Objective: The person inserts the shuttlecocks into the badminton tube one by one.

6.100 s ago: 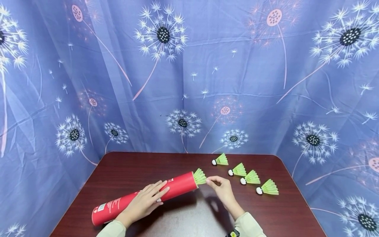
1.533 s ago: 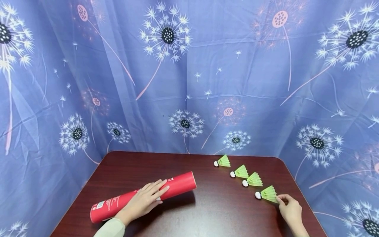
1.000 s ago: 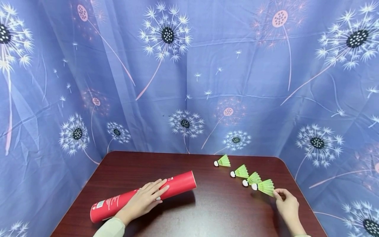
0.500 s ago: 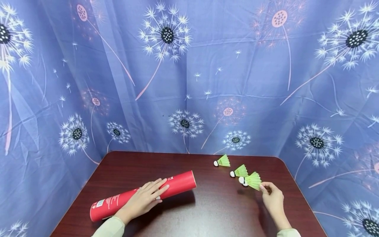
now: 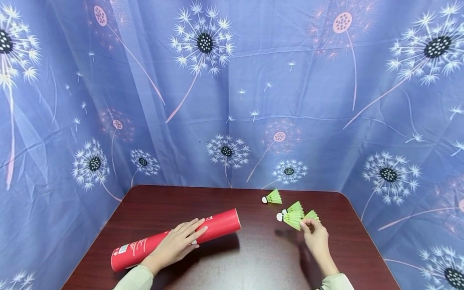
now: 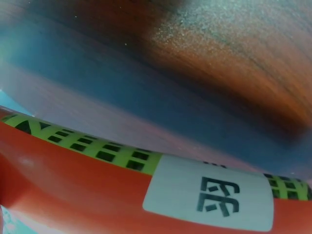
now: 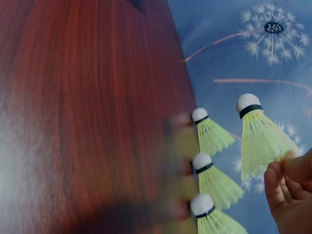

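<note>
Your left wrist view is a near blur: only a white label and green band on the red shuttlecock tube read. Your left hand rests on it with fingers straight, on the dark surface. Your right hand pinches a green shuttlecock by its skirt, raised, white cork leftward, partly hiding two behind; a third lies farther back.

bright even light, soft glare on the table, wide-angle bending at edges, both wrist views blurred close up
</note>
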### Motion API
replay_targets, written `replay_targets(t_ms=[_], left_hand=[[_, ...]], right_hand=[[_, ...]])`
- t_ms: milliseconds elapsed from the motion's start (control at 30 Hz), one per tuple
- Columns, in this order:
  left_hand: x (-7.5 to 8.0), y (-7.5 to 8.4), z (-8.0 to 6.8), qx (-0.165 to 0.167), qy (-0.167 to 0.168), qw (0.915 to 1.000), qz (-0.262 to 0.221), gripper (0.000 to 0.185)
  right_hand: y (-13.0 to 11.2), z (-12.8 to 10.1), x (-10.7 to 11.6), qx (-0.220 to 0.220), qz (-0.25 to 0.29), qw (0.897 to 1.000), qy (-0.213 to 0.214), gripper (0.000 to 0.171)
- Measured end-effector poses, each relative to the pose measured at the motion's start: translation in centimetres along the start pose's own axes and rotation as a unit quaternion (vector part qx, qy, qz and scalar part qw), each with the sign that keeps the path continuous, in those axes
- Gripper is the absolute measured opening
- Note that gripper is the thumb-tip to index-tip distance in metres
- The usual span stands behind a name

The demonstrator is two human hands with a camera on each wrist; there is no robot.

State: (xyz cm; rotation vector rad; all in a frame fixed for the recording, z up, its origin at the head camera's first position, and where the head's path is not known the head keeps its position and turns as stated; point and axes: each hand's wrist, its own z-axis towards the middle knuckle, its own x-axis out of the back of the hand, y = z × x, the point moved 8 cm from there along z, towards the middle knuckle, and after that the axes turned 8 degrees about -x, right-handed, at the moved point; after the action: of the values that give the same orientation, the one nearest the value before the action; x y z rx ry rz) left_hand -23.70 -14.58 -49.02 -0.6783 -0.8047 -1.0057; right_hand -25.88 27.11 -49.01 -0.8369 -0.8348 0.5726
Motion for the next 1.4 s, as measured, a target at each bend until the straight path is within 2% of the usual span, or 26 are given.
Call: replay_targets(t_ms=[100,233,567,900,1033,1400], left_hand=[[-0.1,0.0,0.0,0.001,0.000,1.0000,-0.001,0.055],[-0.1,0.0,0.0,0.001,0.000,1.0000,0.002,0.052],[-0.1,0.2,0.2,-0.007,0.008,0.9999,0.000,0.054],[-0.1,0.2,0.1,-0.006,0.003,1.0000,0.002,0.063],[-0.2,0.4,0.2,-0.007,0.002,1.0000,0.002,0.070],[0.0,0.4,0.4,-0.006,0.006,1.0000,0.001,0.066]], right_hand=[[-0.5,0.0,-0.7,0.008,0.001,1.000,-0.005,0.012],[-1.3,-0.1,-1.7,0.013,0.014,1.000,-0.019,0.013],[-3.9,-0.8,-4.3,0.022,0.063,0.995,-0.074,0.011],[-6.2,-1.8,-6.4,0.049,0.104,0.988,-0.105,0.014],[-6.9,-2.2,-7.3,0.050,0.112,0.986,-0.116,0.015],[-9.0,-3.0,-9.8,0.052,0.125,0.979,-0.150,0.014]])
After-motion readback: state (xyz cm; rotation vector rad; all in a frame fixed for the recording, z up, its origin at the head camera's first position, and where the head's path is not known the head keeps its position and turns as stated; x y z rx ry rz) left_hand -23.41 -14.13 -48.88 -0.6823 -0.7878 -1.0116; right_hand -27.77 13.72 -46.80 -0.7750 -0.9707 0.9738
